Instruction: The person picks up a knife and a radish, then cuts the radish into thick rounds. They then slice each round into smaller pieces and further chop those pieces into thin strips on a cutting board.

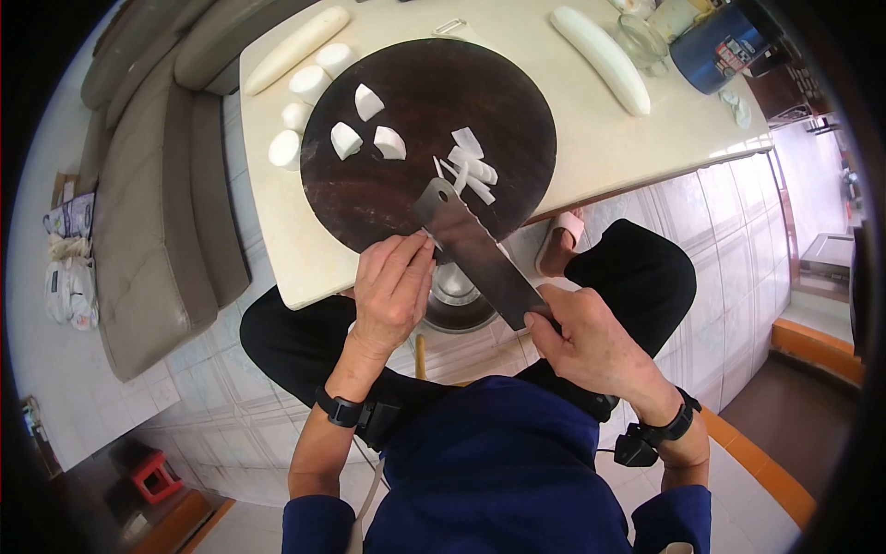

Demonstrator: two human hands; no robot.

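Note:
My right hand (591,342) is closed round the handle end of a cleaver (480,254). Its broad dark blade slants up and left over the near edge of a round dark cutting board (415,83). Beside the blade, my left hand (395,284) has its fingers bunched together at the board's near edge; whatever they pinch is hidden, with only a trace of white at the tips. Thin white radish slices (472,166) lie just beyond the blade tip. Several thick radish wedges, one of them a quarter piece (389,143), rest on the board's left half.
Radish chunks (308,84) line the table left of the board, beside a long peeled radish (300,46). Another whole radish (602,60) lies right, near a glass jug (641,42) and blue container (720,51). A peeler (449,28) lies behind. A metal bowl (459,312) sits below the table edge.

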